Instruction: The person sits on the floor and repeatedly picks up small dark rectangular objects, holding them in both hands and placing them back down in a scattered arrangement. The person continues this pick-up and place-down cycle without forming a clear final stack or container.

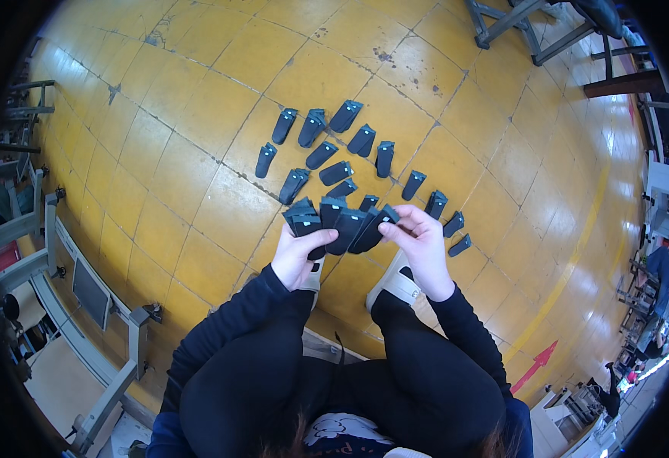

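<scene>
Dark, fabric-like pieces (345, 230) are overlapping in a fan between the two hands, hiding much of one another, so their number is remaining unclear. Left grip (302, 250) is pressing its thumb over the fan's near left part, its fingers mostly disappearing behind; right grip (418, 238) is pinching the upper right edge of the rightmost piece between thumb and fingers. Narrow ends with pale marks are pointing away from the body, rounded ends toward it; the middle pieces' long axes are running nearly straight ahead, the left ones leaning left, the right one leaning right.

Beyond the grip, similar dark bundles (347, 116) are lying at mixed slants on the yellow tiled floor (197, 99), the nearest partly vanishing behind the fan. Below the grip, a pale shoe (395, 288) is showing beside the right wrist. Well left, a grey metal frame (124, 366) is running into the dark rim.
</scene>
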Tool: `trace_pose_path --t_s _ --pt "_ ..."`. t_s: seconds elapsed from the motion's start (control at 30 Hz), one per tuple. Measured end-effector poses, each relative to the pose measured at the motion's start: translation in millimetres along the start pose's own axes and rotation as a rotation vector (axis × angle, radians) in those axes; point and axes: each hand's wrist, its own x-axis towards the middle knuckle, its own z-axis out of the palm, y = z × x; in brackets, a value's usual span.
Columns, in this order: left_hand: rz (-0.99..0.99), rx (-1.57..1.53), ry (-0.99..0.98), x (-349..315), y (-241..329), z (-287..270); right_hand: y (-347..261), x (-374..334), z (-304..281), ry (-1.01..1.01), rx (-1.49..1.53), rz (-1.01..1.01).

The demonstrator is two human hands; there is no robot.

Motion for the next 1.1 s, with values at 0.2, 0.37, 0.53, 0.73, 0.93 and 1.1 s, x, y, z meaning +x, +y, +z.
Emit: trace_pose_path --t_s 0.2,0.37,0.53,0.73,0.93,1.1 --pt "0.080 0.031 0.028 1.3 2.4 -2.9 -0.5 0.6 -11.2 0.053 0.107 -0.002" --pt "0.066 0.058 0.040 1.9 -3.1 -2.3 0.0 -6.1 -3.2 -0.014 0.065 0.029" --pt "0.070 0.068 0.040 2.1 -2.5 -4.3 1.8 -6.2 -1.5 -0.031 0.011 0.022" --pt "0.060 0.065 0.047 2.3 -3.9 -5.1 3.8 -5.9 -0.8 -0.030 -0.017 -0.001" --pt "0.053 0.089 0.079 2.7 -5.7 -10.2 57.0 15.6 -19.6 0.097 -0.835 -0.335" --pt "0.028 0.125 0.052 4.0 -6.9 -10.2 139.0 28.0 -51.3 -0.088 -1.466 -0.456"
